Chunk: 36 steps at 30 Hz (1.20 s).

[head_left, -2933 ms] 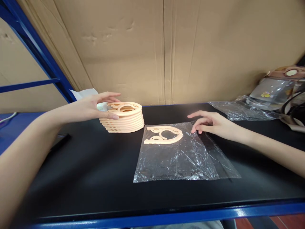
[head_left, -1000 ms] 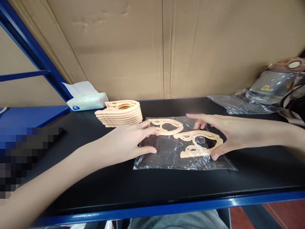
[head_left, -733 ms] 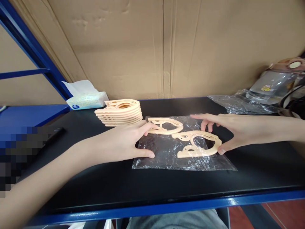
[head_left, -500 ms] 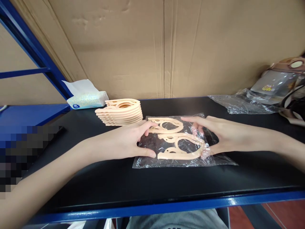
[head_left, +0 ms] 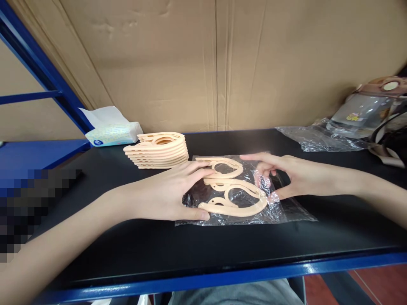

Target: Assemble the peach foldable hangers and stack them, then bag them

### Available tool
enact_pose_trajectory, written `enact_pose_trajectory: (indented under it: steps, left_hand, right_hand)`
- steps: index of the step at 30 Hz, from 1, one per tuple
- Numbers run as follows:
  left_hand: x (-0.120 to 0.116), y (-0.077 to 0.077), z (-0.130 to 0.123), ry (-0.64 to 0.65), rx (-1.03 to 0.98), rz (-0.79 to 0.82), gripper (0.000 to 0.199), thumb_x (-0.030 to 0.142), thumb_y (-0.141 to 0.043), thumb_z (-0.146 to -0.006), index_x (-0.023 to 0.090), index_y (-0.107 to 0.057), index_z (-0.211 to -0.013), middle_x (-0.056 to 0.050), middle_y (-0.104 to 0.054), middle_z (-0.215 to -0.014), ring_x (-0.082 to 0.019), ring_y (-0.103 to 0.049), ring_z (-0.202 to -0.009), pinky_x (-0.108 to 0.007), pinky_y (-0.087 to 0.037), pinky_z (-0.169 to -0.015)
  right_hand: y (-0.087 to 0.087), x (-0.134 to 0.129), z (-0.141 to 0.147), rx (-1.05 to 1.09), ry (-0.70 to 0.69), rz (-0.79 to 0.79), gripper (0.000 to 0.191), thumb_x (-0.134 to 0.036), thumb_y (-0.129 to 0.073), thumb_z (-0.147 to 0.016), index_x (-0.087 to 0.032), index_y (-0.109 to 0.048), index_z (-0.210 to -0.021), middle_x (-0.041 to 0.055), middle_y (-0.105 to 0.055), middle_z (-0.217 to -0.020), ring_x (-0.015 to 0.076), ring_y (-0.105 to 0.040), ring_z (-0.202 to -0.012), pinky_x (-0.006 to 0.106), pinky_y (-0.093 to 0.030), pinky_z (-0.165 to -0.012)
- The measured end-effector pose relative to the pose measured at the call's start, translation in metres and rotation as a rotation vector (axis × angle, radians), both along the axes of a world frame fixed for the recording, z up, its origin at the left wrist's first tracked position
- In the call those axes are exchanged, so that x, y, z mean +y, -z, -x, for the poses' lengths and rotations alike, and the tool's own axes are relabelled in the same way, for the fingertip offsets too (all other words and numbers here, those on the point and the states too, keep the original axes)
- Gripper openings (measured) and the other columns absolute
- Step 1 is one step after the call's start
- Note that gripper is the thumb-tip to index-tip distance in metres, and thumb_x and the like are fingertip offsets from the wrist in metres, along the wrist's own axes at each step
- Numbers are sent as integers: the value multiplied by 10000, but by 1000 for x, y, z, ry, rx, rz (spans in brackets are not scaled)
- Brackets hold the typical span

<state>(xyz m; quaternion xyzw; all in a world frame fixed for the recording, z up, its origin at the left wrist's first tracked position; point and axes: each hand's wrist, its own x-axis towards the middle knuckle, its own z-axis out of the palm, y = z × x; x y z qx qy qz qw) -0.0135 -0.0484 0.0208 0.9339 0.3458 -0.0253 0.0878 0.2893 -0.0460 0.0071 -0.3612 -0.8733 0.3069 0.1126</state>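
Two peach-coloured folding plastic hangers (head_left: 233, 210) lie side by side in a clear plastic bag (head_left: 190, 219) on the black tabletop. My left hand (head_left: 162, 190) rests at the bag's left side with thumb and fingers spread. Its thumb touches the left end of the nearer hanger, and its fingertips reach the farther one. At the right side is my right hand (head_left: 286, 176), index finger stretched out and other fingers bent. Its thumb meets the plastic by the nearer hanger's right end. Beyond my left hand stands a stack of several matching hangers (head_left: 157, 150).
A tissue pack (head_left: 114, 133) sits at the back left. Another crumpled clear bag (head_left: 311, 137) lies at the back right, beside a drink bottle (head_left: 356, 112) and a dark strapped item (head_left: 394, 135). Cardboard (head_left: 159, 63) rises behind the table, whose front edge (head_left: 222, 277) is blue.
The nearer hanger has shifted left inside the bag, toward my left thumb. My left hand's fingers have spread wider over the bag. The view has moved slightly.
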Motion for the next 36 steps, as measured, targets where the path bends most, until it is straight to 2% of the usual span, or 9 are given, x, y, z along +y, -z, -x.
enact_pose_trajectory:
  steps: [8, 13, 19, 25, 29, 32, 34, 36]
  left_hand:
    - [2, 2, 1, -6, 4, 65, 835, 682, -480, -801, 246, -227, -1467, -52, -236, -1530, -270, -258, -1386, -366, -280, -1113]
    - [3, 3, 1, 2, -4, 65, 838, 686, -477, -801, 246, -222, -1467, -52, -225, -1535, -268, -245, -1392, -353, -298, -1102]
    - [2, 2, 0, -8, 26, 76, 802, 675, -428, -835, 237, -211, -1471, -49, -210, -1539, -261, -248, -1390, -355, -277, -1110]
    - [2, 5, 0, -14, 15, 67, 831, 687, -452, -813, 245, -204, -1471, -49, -205, -1539, -267, -245, -1388, -358, -297, -1099]
    - [2, 1, 1, -4, 9, 81, 885, 691, -481, -792, 241, -160, -1482, -68, -183, -1546, -283, -234, -1391, -383, -265, -1115]
    - [1, -8, 4, -49, 3, 67, 906, 693, -504, -778, 274, -124, -1486, -51, -191, -1547, -279, -275, -1375, -381, -273, -1110]
    - [1, -15, 8, -95, -2, 25, 852, 690, -522, -767, 311, -211, -1463, -26, -287, -1512, -278, -342, -1339, -369, -322, -1078]
    - [1, -19, 12, -140, 9, -15, 812, 694, -550, -742, 325, -315, -1426, -20, -386, -1456, -293, -402, -1295, -362, -377, -1026]
  right_hand:
    - [14, 1, 7, 30, 88, -107, 853, -433, -662, -749, -316, -198, -1455, -39, -573, -758, 144, -547, -670, 289, -448, -654]
    - [11, -5, 14, -66, 182, -164, 912, -502, -657, -729, -283, -173, -1470, -63, -589, -667, 131, -530, -568, 263, -414, -572]
    - [9, -9, 16, -119, 179, -185, 856, -538, -628, -754, -324, -188, -1455, -92, -559, -605, 124, -505, -518, 255, -407, -553]
    - [12, -8, 21, -140, 197, -231, 863, -600, -616, -742, -299, -218, -1446, -93, -554, -579, 123, -484, -476, 261, -390, -533]
    - [10, -7, 17, -87, 195, -183, 868, -574, -637, -740, -303, -218, -1449, -91, -557, -583, 121, -503, -490, 259, -407, -530]
    - [9, -4, 10, 33, 207, -57, 834, -512, -623, -785, -281, -195, -1463, -75, -585, -593, 114, -516, -472, 255, -427, -504]
    - [8, -1, 6, 118, 226, 8, 793, -477, -598, -818, -275, -188, -1467, -43, -641, -662, 99, -505, -433, 262, -445, -487]
    - [10, 2, 3, 177, 253, 23, 775, -455, -599, -824, -286, -198, -1465, 10, -692, -818, 85, -510, -426, 279, -479, -501]
